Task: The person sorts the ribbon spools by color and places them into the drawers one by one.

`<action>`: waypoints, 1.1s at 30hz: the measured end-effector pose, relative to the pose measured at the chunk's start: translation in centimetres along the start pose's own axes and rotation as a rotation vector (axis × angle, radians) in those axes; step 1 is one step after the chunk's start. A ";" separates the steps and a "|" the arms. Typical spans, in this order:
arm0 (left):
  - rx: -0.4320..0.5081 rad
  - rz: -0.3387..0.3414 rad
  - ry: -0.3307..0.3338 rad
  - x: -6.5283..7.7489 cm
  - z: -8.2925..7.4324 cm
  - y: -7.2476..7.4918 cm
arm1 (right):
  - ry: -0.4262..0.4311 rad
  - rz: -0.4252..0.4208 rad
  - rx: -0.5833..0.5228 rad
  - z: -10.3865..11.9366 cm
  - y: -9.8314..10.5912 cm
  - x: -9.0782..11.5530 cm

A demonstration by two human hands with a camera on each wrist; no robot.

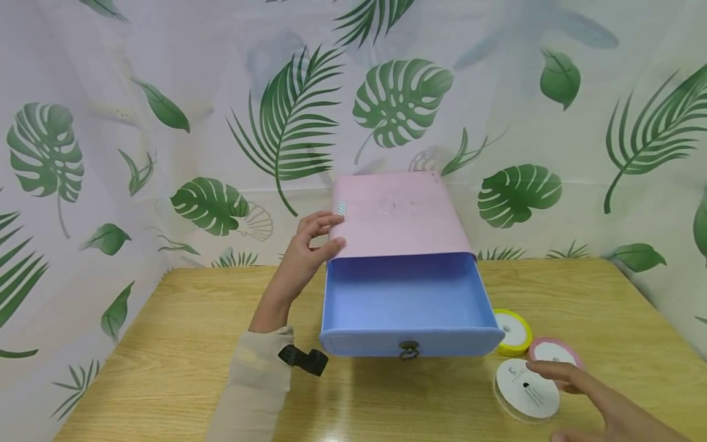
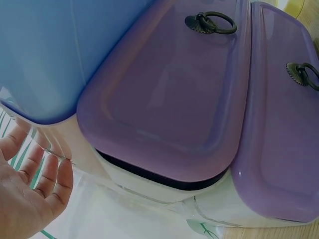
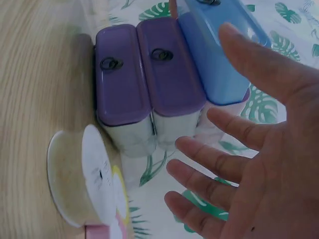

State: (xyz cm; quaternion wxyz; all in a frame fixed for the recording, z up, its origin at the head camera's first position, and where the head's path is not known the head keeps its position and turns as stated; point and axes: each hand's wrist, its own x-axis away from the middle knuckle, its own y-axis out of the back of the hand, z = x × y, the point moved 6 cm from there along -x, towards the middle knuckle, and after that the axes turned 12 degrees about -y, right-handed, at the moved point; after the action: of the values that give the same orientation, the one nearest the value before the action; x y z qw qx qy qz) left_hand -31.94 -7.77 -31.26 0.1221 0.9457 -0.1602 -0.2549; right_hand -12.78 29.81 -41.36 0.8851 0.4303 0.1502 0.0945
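Observation:
A small chest with a pink casing [image 1: 397, 227] has its top blue drawer [image 1: 359, 342] pulled out, showing a bare inside. Below it, two purple drawers [image 2: 169, 94] with ring pulls are closed, as the left wrist view shows. My left hand [image 1: 301, 261] rests on the casing's left edge, thumb and fingertips on the pink surface. To the right of the chest, my right hand [image 1: 607, 402] hovers over the table with its fingers spread and nothing in them. It is nearest to a large white ribbon spool [image 1: 527, 399], partly overlapping it in the head view.
Behind the white spool lie a yellow-rimmed spool [image 1: 516, 331] and a pink-rimmed spool [image 1: 552, 351], beside the drawer's right corner. Everything stands on a wooden table [image 1: 193, 356]. A leaf-printed cloth [image 1: 397, 37] hangs close behind the chest.

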 end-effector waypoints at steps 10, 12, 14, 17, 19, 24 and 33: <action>-0.006 -0.006 0.016 0.1 0.2 0.1 | -0.172 0.070 0.007 -2.5 -1.0 -0.1; -0.007 -0.006 0.012 0.0 0.2 0.1 | -0.221 0.107 0.027 -2.8 -1.1 -0.3; -0.004 -0.006 0.007 -0.1 0.1 0.1 | -0.290 0.171 0.021 -3.0 -1.3 -0.6; 0.004 -0.001 0.003 -0.1 0.1 0.0 | -0.404 0.252 -0.014 -3.3 -1.5 -1.0; 0.009 0.000 0.003 -0.1 0.2 0.0 | -0.423 0.268 -0.029 -3.3 -1.7 -1.2; 0.012 -0.003 0.003 -0.1 0.4 0.0 | -0.249 0.142 0.043 -2.9 -1.7 -1.7; 0.028 0.002 0.001 -0.1 0.5 0.0 | -0.047 -0.057 0.140 -2.9 -1.9 -1.9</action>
State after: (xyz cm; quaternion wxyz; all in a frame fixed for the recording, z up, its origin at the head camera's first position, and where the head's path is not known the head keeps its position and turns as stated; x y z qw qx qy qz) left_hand -32.27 -7.77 -31.60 0.1091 0.9474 -0.1645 -0.2518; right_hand -15.53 30.19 -44.19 0.8585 0.4887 0.1480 0.0485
